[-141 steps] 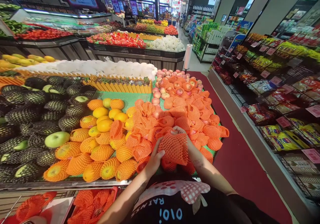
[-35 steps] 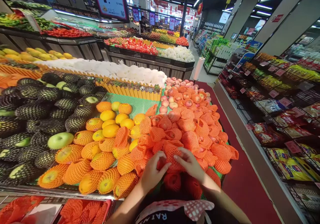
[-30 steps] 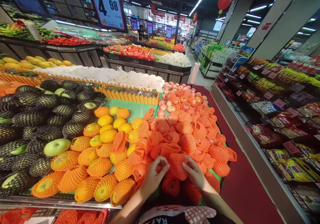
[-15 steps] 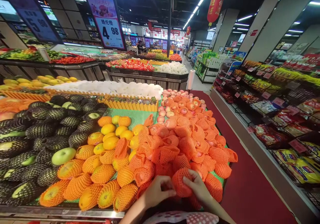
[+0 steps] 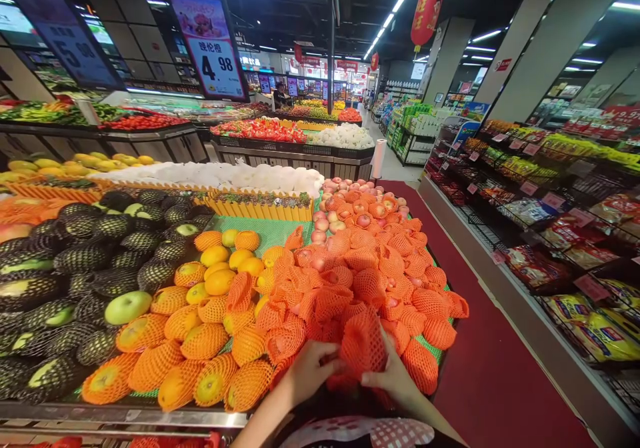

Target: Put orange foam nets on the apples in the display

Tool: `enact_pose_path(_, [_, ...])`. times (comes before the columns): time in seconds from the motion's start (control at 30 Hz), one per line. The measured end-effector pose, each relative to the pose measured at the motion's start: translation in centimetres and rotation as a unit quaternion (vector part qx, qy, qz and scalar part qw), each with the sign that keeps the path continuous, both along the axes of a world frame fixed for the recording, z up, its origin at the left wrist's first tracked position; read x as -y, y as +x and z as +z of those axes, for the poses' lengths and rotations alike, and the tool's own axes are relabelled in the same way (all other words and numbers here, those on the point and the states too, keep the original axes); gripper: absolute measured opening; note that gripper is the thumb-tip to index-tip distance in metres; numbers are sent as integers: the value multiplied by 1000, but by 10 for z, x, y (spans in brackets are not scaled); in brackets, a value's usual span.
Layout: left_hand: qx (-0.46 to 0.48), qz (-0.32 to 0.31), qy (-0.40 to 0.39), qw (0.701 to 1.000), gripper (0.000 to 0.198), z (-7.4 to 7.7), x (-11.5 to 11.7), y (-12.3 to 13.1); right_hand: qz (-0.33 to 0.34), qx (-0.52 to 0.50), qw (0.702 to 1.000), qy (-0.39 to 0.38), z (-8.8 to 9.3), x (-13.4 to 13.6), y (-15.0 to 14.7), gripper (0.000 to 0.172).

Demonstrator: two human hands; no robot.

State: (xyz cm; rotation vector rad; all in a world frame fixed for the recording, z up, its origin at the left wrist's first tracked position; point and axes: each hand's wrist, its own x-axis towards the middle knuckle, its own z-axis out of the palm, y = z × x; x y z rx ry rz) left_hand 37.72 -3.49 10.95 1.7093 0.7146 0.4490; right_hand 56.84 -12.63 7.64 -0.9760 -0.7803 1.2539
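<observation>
My right hand [image 5: 397,376] grips a fruit in an orange-red foam net [image 5: 363,343], its thumb below and fingers behind the right side. The net stands tall and covers the fruit, so its kind is hidden. Just left of it is my left hand [image 5: 311,373], fingers bent and thumb a little apart from them. Nothing shows in that hand; whether its fingertips touch the net I cannot tell. Beyond both hands spreads a heap of apples in the same foam nets [image 5: 370,285], with bare pinkish apples [image 5: 320,225] at its far left edge.
Orange fruit in yellow-orange nets [image 5: 205,341] lie to the left, then green fruit in black nets [image 5: 80,258] and one bare green apple [image 5: 128,308]. A metal edge [image 5: 150,416] borders the stand in front. Right are a dark red ledge [image 5: 500,361] and snack shelves [image 5: 540,235].
The netted fruit has been raised slightly and now looks taller and more upright. My right thumb has shifted from its top to its lower side. My left hand has moved slightly left and up.
</observation>
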Motion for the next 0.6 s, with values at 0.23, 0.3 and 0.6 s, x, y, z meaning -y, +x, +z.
enact_pose_path(0.23, [30,29,51,998,41,1,-4,-15,-12,-84,996,-11,24,-5,0,58])
enact_pose_path(0.3, [71,75,63,993,43,-1,-1,-15,7,-98,995,-10,18,-5,-2,56])
enact_pose_path(0.6, [74,150,112,979,34,1,1,-6,102,-88,991,18,2,8,-2,59])
